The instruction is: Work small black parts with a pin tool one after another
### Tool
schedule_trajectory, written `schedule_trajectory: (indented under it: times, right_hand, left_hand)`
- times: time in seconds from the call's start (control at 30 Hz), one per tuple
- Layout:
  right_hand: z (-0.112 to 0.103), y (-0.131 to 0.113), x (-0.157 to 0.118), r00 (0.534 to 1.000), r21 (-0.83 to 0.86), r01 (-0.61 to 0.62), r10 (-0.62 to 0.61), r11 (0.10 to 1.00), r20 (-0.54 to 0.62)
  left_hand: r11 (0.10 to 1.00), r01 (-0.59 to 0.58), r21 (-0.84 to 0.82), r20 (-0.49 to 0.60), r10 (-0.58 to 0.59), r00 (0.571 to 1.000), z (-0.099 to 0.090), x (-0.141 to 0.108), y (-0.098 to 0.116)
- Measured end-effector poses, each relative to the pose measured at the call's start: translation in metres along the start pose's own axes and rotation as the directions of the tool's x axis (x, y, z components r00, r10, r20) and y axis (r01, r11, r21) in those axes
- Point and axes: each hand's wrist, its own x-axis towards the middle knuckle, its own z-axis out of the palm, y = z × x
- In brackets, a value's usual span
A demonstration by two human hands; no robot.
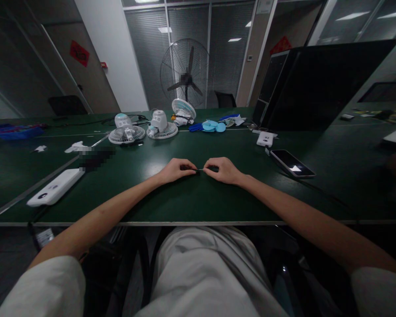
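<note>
**Both hands pinched on a thin dark piece, mid-frame**

My left hand (pixel 175 170) and right hand (pixel 223 170) meet at frame centre on the green table (pixel 185 200), fingertips pinching a small thin piece (pixel 198 169) between them. Fans (pixel 141 127) and blue blades (pixel 211 126) lie beyond, a phone (pixel 292 163) right, a white bar (pixel 56 186) left. Bare table runs down to the near edge.

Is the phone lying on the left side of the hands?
No, the phone lies on the table to the right of both hands.
</note>
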Motion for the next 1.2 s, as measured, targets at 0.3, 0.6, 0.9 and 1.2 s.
schedule_trajectory:
  times: [0.3,0.6,0.9,1.2]
  right_hand:
    - [0.001,-0.002,0.000,0.999,-0.044,0.015,-0.013,0.999,0.030]
    - [0.003,-0.003,0.002,1.000,-0.049,0.007,-0.006,0.999,0.017]
    - [0.009,-0.008,0.008,0.999,-0.064,0.016,-0.014,0.998,0.030]
    - [0.008,-0.008,0.006,1.000,-0.073,-0.016,0.014,0.997,-0.027]
  left_hand:
    - [1.000,0.008,0.027,0.027,-0.008,1.000,-0.004,0.001,-0.008]
    - [1.000,0.010,-0.007,0.043,-0.010,0.999,-0.002,0.002,-0.004]
    - [1.000,-0.003,-0.009,0.022,0.003,1.000,0.000,0.002,-0.004]
    - [1.000,-0.012,-0.014,0.026,0.012,1.000,-0.001,0.002,-0.005]
